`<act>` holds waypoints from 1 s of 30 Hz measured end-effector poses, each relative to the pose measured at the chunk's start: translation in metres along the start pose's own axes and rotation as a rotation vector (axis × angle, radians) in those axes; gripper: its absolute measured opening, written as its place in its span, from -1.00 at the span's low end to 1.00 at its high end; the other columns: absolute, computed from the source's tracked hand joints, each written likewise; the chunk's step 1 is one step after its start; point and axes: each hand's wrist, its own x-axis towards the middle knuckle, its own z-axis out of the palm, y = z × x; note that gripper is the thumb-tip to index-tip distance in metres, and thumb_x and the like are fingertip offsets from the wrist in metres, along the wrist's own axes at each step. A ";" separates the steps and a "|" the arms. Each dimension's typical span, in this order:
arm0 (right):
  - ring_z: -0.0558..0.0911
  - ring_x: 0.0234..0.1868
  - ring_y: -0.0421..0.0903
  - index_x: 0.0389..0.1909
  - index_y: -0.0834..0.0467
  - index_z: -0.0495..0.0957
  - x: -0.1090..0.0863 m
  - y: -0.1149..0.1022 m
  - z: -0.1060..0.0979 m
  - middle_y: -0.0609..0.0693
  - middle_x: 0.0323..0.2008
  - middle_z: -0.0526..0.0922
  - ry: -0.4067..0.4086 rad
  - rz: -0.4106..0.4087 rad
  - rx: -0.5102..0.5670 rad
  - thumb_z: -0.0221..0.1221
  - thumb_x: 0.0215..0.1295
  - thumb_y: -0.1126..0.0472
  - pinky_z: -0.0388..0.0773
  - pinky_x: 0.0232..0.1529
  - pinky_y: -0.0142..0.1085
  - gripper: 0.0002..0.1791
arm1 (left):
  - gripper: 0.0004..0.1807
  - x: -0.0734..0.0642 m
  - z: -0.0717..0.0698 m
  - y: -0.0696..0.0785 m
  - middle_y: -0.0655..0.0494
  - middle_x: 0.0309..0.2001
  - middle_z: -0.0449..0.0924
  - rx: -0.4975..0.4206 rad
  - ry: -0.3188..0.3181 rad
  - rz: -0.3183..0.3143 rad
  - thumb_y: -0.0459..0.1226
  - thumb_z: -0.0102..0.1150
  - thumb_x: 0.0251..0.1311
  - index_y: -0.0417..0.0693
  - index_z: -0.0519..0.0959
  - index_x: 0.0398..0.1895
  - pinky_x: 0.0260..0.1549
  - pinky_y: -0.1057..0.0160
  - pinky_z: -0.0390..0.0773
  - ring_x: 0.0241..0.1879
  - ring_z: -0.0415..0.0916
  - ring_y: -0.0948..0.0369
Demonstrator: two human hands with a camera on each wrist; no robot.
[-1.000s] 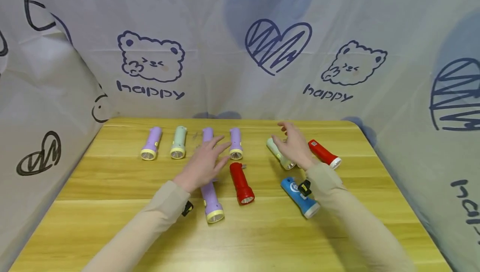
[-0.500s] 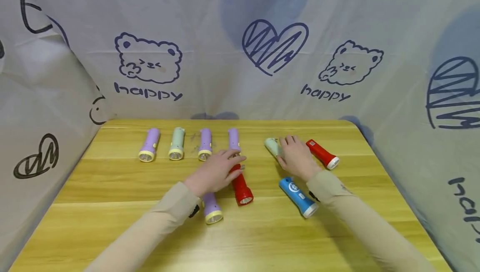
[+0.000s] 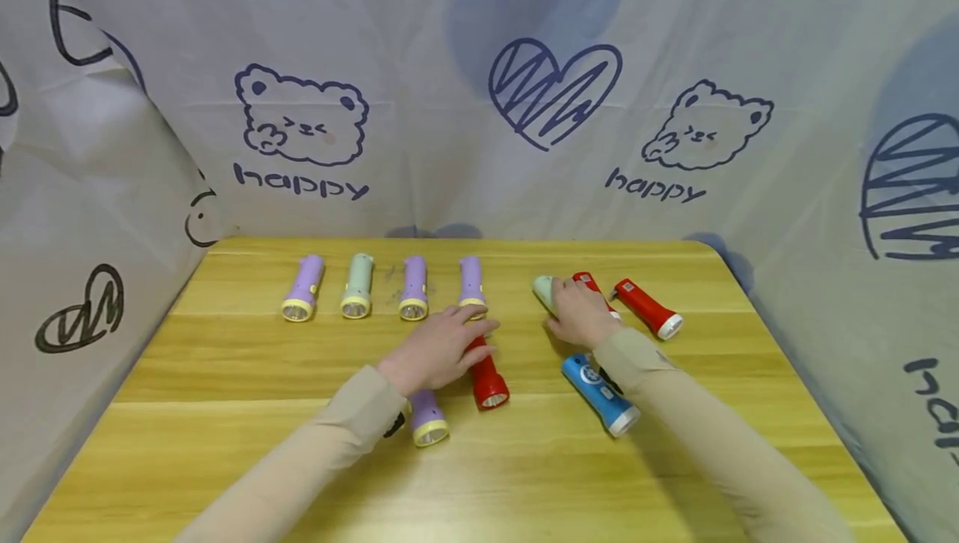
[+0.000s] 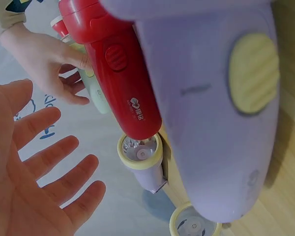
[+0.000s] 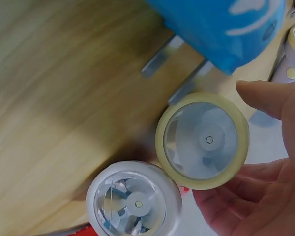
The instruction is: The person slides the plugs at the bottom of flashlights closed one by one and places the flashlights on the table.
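In the head view my left hand (image 3: 438, 347) hovers with spread fingers over a red flashlight (image 3: 489, 381) and a purple flashlight (image 3: 429, 422). The left wrist view shows its palm and fingers empty, beside the purple flashlight (image 4: 206, 113) and the red flashlight (image 4: 120, 78). My right hand (image 3: 583, 312) grips a pale green flashlight (image 3: 544, 290), thumb on one side and fingers on the other. The yellow-rimmed lens (image 5: 201, 140) of that flashlight faces the right wrist camera, touching a white-rimmed red flashlight (image 5: 135, 199). Most of the green body is hidden by the hand.
At the back left, a row of purple and green flashlights (image 3: 358, 285) lies on the wooden table (image 3: 225, 376). A blue flashlight (image 3: 599, 395) lies near my right wrist. Another red flashlight (image 3: 648, 308) is at the right. Printed cloth (image 3: 427, 151) encloses the table.
My right hand has come down onto the green flashlight, and a red flashlight beside it now shows. My left hand has shifted right and toward me, uncovering a purple flashlight in the back row.
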 end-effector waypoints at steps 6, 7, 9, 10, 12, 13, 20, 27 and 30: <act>0.66 -0.08 0.21 0.28 0.44 0.29 0.006 -0.004 0.003 0.34 0.05 0.58 -0.069 0.046 0.019 0.32 0.31 -0.03 0.70 -0.01 0.06 -0.22 | -0.49 0.000 0.002 0.000 -0.12 0.43 0.39 -0.008 -0.011 0.017 0.05 -0.01 0.49 0.03 0.49 0.36 0.42 -0.07 0.38 0.39 0.39 -0.09; 0.66 -0.07 0.21 0.30 0.43 0.28 0.006 -0.004 0.003 0.34 0.07 0.58 -0.082 0.057 0.021 0.32 0.31 -0.04 0.70 0.00 0.05 -0.21 | -0.48 0.000 0.003 0.000 -0.12 0.43 0.39 -0.011 -0.014 0.020 0.05 -0.01 0.49 0.02 0.49 0.36 0.42 -0.08 0.38 0.39 0.39 -0.09; 0.66 -0.06 0.20 0.31 0.42 0.27 0.006 -0.005 0.003 0.34 0.09 0.57 -0.101 0.067 0.027 0.33 0.31 -0.05 0.70 0.00 0.04 -0.19 | -0.48 0.000 0.003 0.000 -0.13 0.43 0.39 -0.013 -0.016 0.024 0.06 -0.02 0.50 0.02 0.49 0.36 0.42 -0.08 0.38 0.39 0.40 -0.09; 0.66 -0.06 0.20 0.32 0.41 0.27 0.006 -0.005 0.003 0.34 0.10 0.57 -0.109 0.071 0.032 0.33 0.30 -0.05 0.70 0.01 0.03 -0.19 | -0.48 0.000 0.003 0.000 -0.13 0.43 0.39 -0.016 -0.015 0.025 0.05 -0.02 0.50 0.02 0.49 0.36 0.42 -0.08 0.38 0.39 0.40 -0.09; 0.65 -0.06 0.19 0.31 0.40 0.27 0.006 -0.006 0.001 0.34 0.10 0.57 -0.118 0.071 0.046 0.35 0.29 -0.05 0.70 0.01 0.03 -0.19 | -0.49 0.000 0.003 0.000 -0.14 0.43 0.39 -0.015 -0.011 0.025 0.05 -0.01 0.50 0.02 0.49 0.36 0.42 -0.08 0.39 0.38 0.41 -0.10; 0.65 -0.06 0.19 0.32 0.39 0.27 0.007 -0.006 0.000 0.33 0.11 0.57 -0.125 0.074 0.056 0.35 0.29 -0.05 0.69 0.02 0.03 -0.19 | -0.49 0.000 0.003 0.000 -0.14 0.42 0.40 -0.014 -0.007 0.026 0.04 -0.01 0.50 0.02 0.49 0.36 0.41 -0.09 0.39 0.38 0.41 -0.10; 0.67 -0.04 0.20 0.48 0.38 0.17 0.006 -0.006 -0.009 0.35 0.23 0.54 -0.180 0.122 0.155 0.35 0.29 0.00 0.68 0.04 0.05 -0.09 | -0.51 0.001 0.002 -0.001 -0.14 0.41 0.41 -0.013 0.005 0.035 0.02 0.02 0.49 0.01 0.50 0.34 0.39 -0.09 0.42 0.36 0.43 -0.09; 0.65 -0.24 0.07 0.37 0.38 0.30 0.005 -0.003 -0.009 0.26 -0.02 0.65 -0.220 0.158 0.209 0.33 0.30 0.02 0.69 -0.16 -0.07 -0.23 | -0.50 0.001 0.004 -0.002 -0.18 0.40 0.40 -0.053 -0.007 0.022 0.00 0.01 0.50 -0.01 0.49 0.35 0.39 -0.10 0.41 0.34 0.44 -0.14; 0.63 -0.27 0.04 0.30 0.38 0.35 0.004 -0.002 -0.010 0.24 -0.06 0.65 -0.220 0.157 0.264 0.31 0.32 0.05 0.67 -0.21 -0.13 -0.32 | -0.50 0.000 0.004 -0.003 -0.18 0.39 0.42 -0.060 0.003 0.015 0.00 0.02 0.49 -0.02 0.50 0.35 0.37 -0.10 0.43 0.33 0.45 -0.15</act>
